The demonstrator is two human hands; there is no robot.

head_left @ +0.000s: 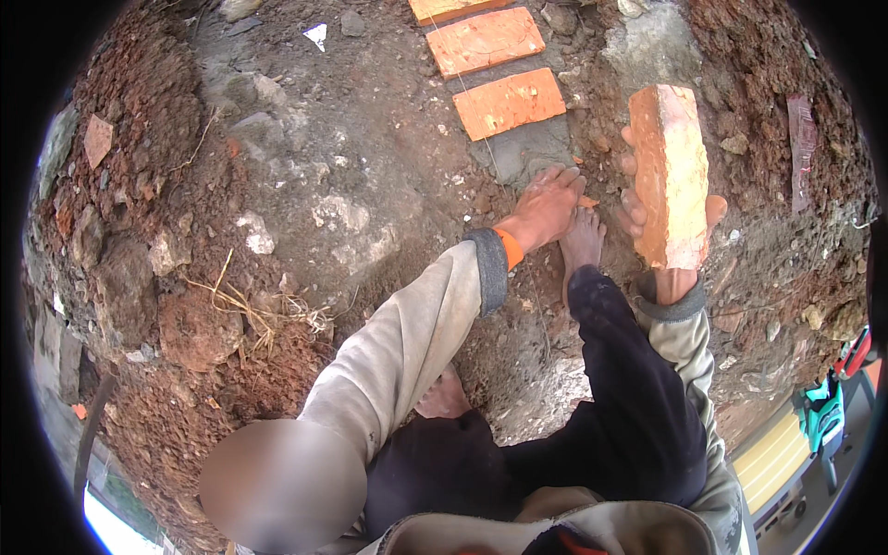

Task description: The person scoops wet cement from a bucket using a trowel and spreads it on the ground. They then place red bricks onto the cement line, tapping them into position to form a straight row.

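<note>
An orange brick (672, 176) stands on end in my right hand (632, 213), its fingers round the left side and the thumb at the right. Lower and to the left, my left hand (544, 205) is bent down at the near edge of a patch of grey mortar (527, 148). Its fingers are curled together, and their tips are hidden, so what they hold, if anything, does not show. A small orange brick chip (586, 201) lies beside those fingers. Beyond the mortar, several orange bricks (510, 103) lie in a spaced row.
A thin string (474, 111) runs along the row's left ends. My bare foot (583, 242) is right beside my left hand. Rough soil with stones (199, 328) and dry straw (268, 310) spreads left. A teal and red object (821, 414) is at the lower right.
</note>
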